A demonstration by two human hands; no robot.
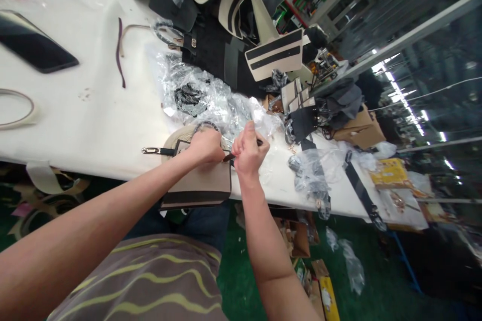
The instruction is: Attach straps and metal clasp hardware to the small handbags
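A beige panel with black bands (201, 180), looking like part of a bag, lies at the table's front edge and overhangs it. My left hand (207, 146) is closed in a fist over its upper edge; what its fingers hold is hidden. Close beside it, my right hand (249, 152) is wrapped round a slim dark piece (228, 157), whose other end shows past the fist. Whether that piece is a strap or a tool I cannot tell. Left of the panel sticks out a black strap with a metal buckle (152, 150). A roll of pale cord or tape (171, 137) lies partly beneath the panel.
Crumpled clear plastic (222, 97) lies just beyond my hands. Black and beige bag pieces (274, 55) are heaped behind it. A phone (35, 42) rests at the left on the white table (94, 110). Wrapped straps (361, 188) lie to the right.
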